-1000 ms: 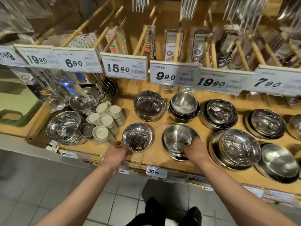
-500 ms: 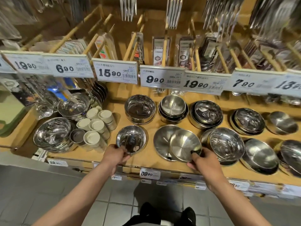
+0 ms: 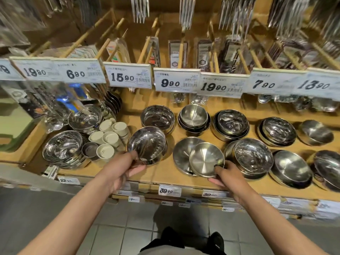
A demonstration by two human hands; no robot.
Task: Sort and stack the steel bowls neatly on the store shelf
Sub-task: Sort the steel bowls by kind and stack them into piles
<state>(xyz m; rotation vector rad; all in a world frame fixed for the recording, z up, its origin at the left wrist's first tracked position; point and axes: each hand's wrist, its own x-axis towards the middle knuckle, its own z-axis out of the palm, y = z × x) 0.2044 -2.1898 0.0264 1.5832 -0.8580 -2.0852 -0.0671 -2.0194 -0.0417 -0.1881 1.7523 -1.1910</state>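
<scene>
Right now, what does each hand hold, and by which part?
Left hand grips the shiny deep bowl by its near rim; right hand pinches the matte shallow bowl by its near-right rim.

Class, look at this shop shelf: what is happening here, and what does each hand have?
A person stands at a wooden shelf of steel bowls. The left hand grips a shiny deep bowl by its near rim, tilted and apparently lifted. The right hand pinches the rim of a shallow brushed dish, which leans over another dish lying beneath it. Other bowls sit in stacks on both sides.
</scene>
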